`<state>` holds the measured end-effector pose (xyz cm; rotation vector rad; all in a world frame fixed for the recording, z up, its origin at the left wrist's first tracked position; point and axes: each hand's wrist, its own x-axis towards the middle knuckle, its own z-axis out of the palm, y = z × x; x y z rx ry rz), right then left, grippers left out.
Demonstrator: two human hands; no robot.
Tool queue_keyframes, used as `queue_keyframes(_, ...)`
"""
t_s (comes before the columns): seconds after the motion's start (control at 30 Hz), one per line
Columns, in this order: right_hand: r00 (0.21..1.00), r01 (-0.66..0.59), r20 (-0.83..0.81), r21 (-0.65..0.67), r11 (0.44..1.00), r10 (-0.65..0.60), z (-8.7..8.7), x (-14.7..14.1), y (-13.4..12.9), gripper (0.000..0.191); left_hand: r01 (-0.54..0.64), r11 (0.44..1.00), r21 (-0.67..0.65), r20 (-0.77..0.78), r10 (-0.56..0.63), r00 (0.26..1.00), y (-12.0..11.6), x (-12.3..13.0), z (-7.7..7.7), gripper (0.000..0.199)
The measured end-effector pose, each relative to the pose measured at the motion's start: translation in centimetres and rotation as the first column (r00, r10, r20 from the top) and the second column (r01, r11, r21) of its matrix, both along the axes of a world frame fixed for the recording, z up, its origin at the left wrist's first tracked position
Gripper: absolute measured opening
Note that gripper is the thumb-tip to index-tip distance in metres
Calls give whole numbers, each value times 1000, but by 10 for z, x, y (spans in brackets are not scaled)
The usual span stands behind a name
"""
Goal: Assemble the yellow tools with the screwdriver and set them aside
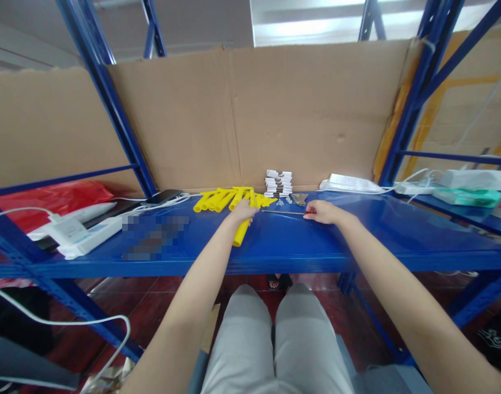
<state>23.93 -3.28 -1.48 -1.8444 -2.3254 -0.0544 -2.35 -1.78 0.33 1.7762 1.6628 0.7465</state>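
Observation:
My left hand [243, 211] is closed around a yellow tube [241, 234], whose wide lower end sticks out below it towards the table's front edge. To its right, my right hand [321, 212] pinches one end of a thin, dark metal rod [281, 212]. The rod lies nearly level, pointing left towards the left hand; its exact kind is too small to tell. Several more yellow tubes [217, 200] lie side by side just beyond and left of my left hand. Small metal parts [289, 200] are scattered beyond the rod.
Stacked white pieces [278, 183] stand against the cardboard backboard [299, 109], beside a small bag [299, 198]. White power strips [351, 184] with cables lie at right and left. A blurred-out patch [155, 238] covers the left of the blue table [381, 230]. Blue posts [410, 104] flank the table.

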Motion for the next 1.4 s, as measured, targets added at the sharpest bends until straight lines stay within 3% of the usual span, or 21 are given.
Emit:
queue_keyframes(0.17, 990, 57, 126, 97, 994, -69, -2, -10, 2, 24, 16, 999, -29, 65, -14, 998, 2, 1, -2, 13)
queue_keyframes(0.47, 988, 44, 141, 181, 982, -70, -11, -14, 13, 28, 4, 1000, -12, 11, -3, 1000, 13, 0, -7, 35)
queue_keyframes(0.87, 998, 2, 67, 166, 986, -14, -11, -18, 9, 36, -9, 1000, 21, 12, 9, 1000, 10, 0, -5, 17)
queue_keyframes(1.17, 997, -26, 77, 194, 981, 11, -15, -17, 12, 36, -3, 1000, 15, 56, 2, 998, 8, 1, -5, 37)
queue_keyframes(1.4, 977, -105, 201, 170, 980, 69, 6, -43, 12, 34, 33, 997, 63, 47, -36, 998, 10, 2, -8, 61)
